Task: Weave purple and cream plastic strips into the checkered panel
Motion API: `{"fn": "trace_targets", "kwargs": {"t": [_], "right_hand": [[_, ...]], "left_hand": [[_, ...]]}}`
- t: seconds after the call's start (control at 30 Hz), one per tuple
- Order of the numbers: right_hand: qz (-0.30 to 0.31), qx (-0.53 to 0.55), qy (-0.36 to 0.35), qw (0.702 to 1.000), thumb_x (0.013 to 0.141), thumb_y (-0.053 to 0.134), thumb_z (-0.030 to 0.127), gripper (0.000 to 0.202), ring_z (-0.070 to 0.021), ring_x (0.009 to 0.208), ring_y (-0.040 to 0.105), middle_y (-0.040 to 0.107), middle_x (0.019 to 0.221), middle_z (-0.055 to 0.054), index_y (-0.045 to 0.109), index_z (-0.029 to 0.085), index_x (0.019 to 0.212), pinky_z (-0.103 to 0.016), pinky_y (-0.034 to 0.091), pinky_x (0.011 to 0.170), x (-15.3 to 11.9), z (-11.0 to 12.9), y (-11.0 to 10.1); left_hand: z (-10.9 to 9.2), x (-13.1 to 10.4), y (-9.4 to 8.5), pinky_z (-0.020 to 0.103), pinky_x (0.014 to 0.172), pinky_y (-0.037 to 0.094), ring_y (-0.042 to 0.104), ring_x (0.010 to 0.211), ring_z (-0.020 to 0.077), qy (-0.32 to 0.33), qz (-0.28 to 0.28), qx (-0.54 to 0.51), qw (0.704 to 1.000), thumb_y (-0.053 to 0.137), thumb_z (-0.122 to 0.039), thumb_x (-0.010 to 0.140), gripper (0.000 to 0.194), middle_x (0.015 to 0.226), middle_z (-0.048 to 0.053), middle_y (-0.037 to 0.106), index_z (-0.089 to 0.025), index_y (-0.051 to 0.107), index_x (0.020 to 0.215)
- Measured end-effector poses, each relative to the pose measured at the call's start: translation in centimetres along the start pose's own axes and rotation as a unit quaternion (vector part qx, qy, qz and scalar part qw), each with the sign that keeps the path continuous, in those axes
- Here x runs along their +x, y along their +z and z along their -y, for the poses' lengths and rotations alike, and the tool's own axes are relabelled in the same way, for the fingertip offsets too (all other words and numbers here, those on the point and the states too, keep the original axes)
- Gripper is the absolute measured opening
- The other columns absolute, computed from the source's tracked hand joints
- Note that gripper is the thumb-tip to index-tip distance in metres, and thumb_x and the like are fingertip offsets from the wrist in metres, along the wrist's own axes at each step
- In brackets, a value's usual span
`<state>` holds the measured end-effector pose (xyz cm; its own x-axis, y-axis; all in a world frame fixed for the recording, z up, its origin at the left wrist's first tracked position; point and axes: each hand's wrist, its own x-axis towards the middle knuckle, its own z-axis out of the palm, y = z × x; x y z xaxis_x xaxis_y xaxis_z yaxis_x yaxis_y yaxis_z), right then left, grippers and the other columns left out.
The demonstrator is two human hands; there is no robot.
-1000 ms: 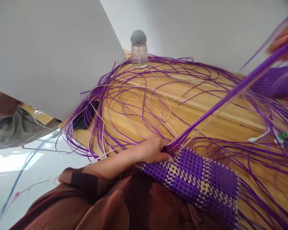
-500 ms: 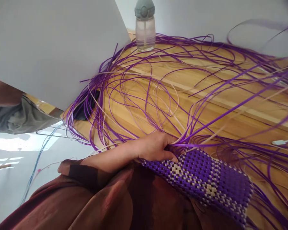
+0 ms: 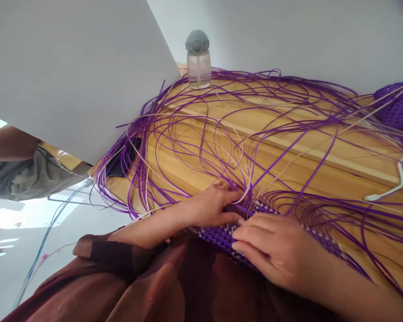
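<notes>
A purple woven piece with cream flecks lies across my lap at the table's near edge. My left hand is closed on its upper edge, thumb in front, where loose purple and cream strips rise from the weave. Over the middle of the piece is my right hand, its fingers drawn together close to my left thumb. Its fingertips touch the weave, and whatever they pinch is hidden. The right hand and forearm cover much of the piece. Long purple strips arc away over the wooden table.
A water bottle with a grey-green lid stands at the back. Under strips at the left lies a dark flat object. A purple woven item and a white cable are at the right. Another person's arm shows beyond a white panel.
My right hand has come into view from the right onto the woven piece. Strips that stretched off to the right now hang slack. The left hand keeps its hold; the view has tilted up slightly.
</notes>
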<state>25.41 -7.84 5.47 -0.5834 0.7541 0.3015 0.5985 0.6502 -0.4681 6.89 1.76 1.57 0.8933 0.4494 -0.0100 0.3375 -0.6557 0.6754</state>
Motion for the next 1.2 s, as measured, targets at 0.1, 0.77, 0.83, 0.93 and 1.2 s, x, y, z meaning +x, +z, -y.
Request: {"fn": "trace_targets", "kwargs": {"t": [0.1, 0.77, 0.83, 0.93, 1.2], "right_hand": [[-0.002, -0.005, -0.019, 1.0, 0.095, 0.052, 0.02, 0.018, -0.0151, 0.072, 0.058, 0.065, 0.072, -0.004, 0.067, 0.019, 0.086, -0.03, 0.045, 0.073, -1.5, -0.6, 4.4], [0.031, 0.185, 0.132, 0.973, 0.097, 0.05, 0.022, 0.013, -0.0121, 0.081, 0.058, 0.064, 0.085, 0.0, 0.063, 0.023, 0.094, -0.027, 0.041, 0.076, -2.6, -4.2, 6.2], [0.035, 0.179, 0.133, 0.974, 0.097, 0.049, 0.023, 0.014, -0.0128, 0.08, 0.058, 0.063, 0.083, 0.0, 0.063, 0.023, 0.094, -0.027, 0.041, 0.074, -2.7, -4.3, 6.2], [0.045, 0.172, 0.132, 0.975, 0.098, 0.048, 0.024, 0.015, -0.0139, 0.079, 0.058, 0.062, 0.082, -0.001, 0.062, 0.023, 0.093, -0.028, 0.041, 0.073, -2.7, -4.4, 6.3], [0.042, 0.156, 0.127, 0.979, 0.097, 0.049, 0.024, 0.015, -0.0148, 0.078, 0.06, 0.064, 0.082, -0.002, 0.062, 0.024, 0.091, -0.028, 0.045, 0.071, -2.6, -4.4, 6.3]], "left_hand": [[1.4, 0.2, 0.0, 0.048, 0.112, 0.025, 0.047, 0.127, 0.0305, 0.003, -0.011, 0.055, 0.998, 0.05, -0.064, 0.086, 0.062, 0.128, 0.015, 0.061, -0.019, 0.057, 0.129], [14.1, 11.9, -30.2, 0.04, 0.102, 0.038, 0.05, 0.124, 0.0322, -0.286, -0.26, 0.232, 0.893, 0.048, -0.054, 0.09, 0.052, 0.12, 0.011, 0.062, -0.013, 0.065, 0.117], [14.5, 11.9, -31.8, 0.041, 0.096, 0.044, 0.054, 0.12, 0.0309, -0.323, -0.315, 0.096, 0.888, 0.038, -0.057, 0.094, 0.06, 0.127, 0.011, 0.057, -0.014, 0.052, 0.134], [16.0, 10.4, -32.4, 0.046, 0.08, 0.053, 0.062, 0.109, 0.0332, -0.373, -0.351, 0.024, 0.858, 0.024, -0.061, 0.096, 0.069, 0.131, 0.02, 0.054, -0.015, 0.033, 0.146], [19.7, 3.7, -30.2, 0.036, 0.08, 0.055, 0.066, 0.096, 0.0237, -0.411, -0.346, -0.095, 0.838, 0.049, -0.057, 0.09, 0.056, 0.123, 0.019, 0.064, -0.013, 0.058, 0.123]]}}
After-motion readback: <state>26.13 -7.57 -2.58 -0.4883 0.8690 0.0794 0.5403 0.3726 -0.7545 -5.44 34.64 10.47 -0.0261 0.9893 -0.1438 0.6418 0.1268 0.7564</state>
